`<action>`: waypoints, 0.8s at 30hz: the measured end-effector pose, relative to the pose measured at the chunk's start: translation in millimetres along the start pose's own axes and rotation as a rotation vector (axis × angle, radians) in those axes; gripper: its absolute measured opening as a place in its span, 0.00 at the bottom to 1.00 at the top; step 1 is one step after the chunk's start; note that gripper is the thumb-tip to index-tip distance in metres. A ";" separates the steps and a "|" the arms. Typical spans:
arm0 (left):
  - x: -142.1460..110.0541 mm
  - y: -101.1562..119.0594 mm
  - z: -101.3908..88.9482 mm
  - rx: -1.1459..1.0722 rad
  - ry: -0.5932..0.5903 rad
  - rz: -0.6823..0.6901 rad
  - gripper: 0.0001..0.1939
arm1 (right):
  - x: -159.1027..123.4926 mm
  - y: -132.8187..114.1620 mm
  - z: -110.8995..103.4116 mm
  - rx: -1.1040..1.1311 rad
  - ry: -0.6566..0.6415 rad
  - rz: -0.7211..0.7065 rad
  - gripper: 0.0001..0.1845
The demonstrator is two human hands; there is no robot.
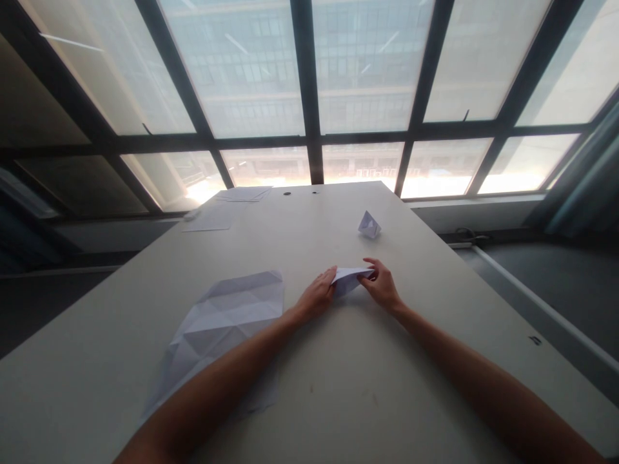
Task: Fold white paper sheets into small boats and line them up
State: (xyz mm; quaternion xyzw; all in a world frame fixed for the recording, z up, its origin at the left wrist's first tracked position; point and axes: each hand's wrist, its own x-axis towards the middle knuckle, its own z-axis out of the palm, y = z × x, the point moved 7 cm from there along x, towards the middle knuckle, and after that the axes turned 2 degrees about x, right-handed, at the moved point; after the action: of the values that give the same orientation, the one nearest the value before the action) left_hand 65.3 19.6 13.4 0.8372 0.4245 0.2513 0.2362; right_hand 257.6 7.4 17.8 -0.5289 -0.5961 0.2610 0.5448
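Between my two hands is a small piece of folded white paper (pixel 349 283), held just at the table surface. My left hand (pixel 316 295) grips its left end, fingers pressed together along the edge. At the right end, my right hand (pixel 381 284) pinches the paper between thumb and fingers. A folded paper shape with pointed corners (pixel 369 225) stands beyond my right hand. Left of my left hand lies a large creased sheet of paper (pixel 232 306), partly hidden under my left forearm.
The white table (pixel 329 386) stretches away toward large dark-framed windows. Several flat paper sheets (pixel 210 217) lie at its far left. Two small dark holes (pixel 287 193) show near the far edge. A blue-grey curtain (pixel 580 187) hangs at the right.
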 end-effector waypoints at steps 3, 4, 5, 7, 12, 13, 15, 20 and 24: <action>-2.3 7.8 -9.4 -0.238 0.129 -0.005 0.26 | -5.3 -5.7 8.1 0.075 -0.040 0.035 0.30; -3.1 10.1 -11.9 -0.309 0.166 -0.010 0.25 | -7.2 -9.5 10.9 0.070 -0.071 0.016 0.28; -3.6 11.8 -14.0 -0.377 0.201 -0.017 0.24 | -9.0 -14.0 13.1 0.053 -0.099 -0.016 0.25; -3.6 12.1 -16.0 -0.544 0.248 -0.050 0.24 | -12.8 -23.2 16.3 -0.002 -0.143 -0.099 0.20; -1.0 -4.0 -3.5 -1.139 0.221 -0.320 0.27 | -22.6 -38.6 25.6 -0.219 -0.265 -0.302 0.26; -1.1 -6.2 -1.3 -1.229 0.205 -0.373 0.29 | -24.4 -39.9 27.5 -0.253 -0.292 -0.338 0.28; -0.8 -6.7 -0.7 -1.356 0.162 -0.424 0.31 | -27.2 -40.6 30.6 -0.300 -0.345 -0.383 0.32; -1.3 -1.2 -8.9 -1.318 0.049 -0.366 0.33 | -33.6 -46.1 34.1 -0.343 -0.444 -0.435 0.33; -4.0 -6.1 -5.6 -1.176 0.016 -0.390 0.38 | -41.1 -55.6 36.9 -0.363 -0.553 -0.493 0.37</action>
State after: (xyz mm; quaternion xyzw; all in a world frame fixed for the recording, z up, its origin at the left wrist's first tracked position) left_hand 56.2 20.5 13.1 0.4717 0.3620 0.4015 0.6966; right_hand 197.8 -37.4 41.8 -0.3676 -0.8654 0.1453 0.3079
